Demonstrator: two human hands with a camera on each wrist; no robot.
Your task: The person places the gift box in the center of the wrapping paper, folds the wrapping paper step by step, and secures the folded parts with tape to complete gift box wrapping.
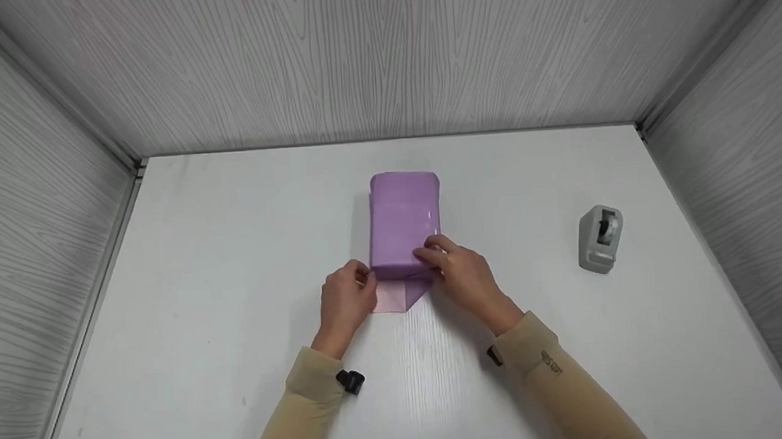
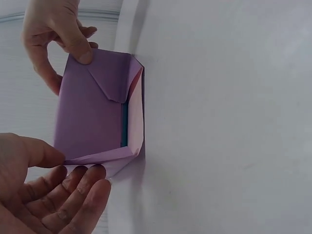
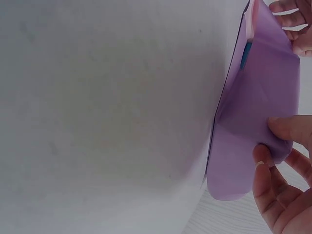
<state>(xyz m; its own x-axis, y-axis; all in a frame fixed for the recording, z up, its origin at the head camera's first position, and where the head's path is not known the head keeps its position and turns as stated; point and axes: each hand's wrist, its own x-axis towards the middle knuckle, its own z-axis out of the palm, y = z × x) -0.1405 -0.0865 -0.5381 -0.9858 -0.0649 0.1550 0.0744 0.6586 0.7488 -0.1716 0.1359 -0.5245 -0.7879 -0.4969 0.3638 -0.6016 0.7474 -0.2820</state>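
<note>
A box wrapped in purple paper [image 1: 405,222] lies on the white table, its near end partly folded. At that end, a paper flap [image 1: 390,296] with a pale pink inner face sticks out toward the person. My left hand [image 1: 345,300] pinches the paper's folded edge at the left corner between thumb and fingers. On the right corner, my right hand [image 1: 466,279] grips the paper, its thumb [image 2: 84,56] pressing a folded-in side on the end face. Between the folds in the left wrist view, a narrow teal strip [image 2: 124,124] of the box shows.
A grey tape dispenser [image 1: 599,241] with a roll in it stands on the right part of the white table [image 1: 241,215]. Grey wood-grain panels [image 1: 381,57] enclose the table at the back and both sides. A black strap piece [image 1: 351,381] sits at the left cuff.
</note>
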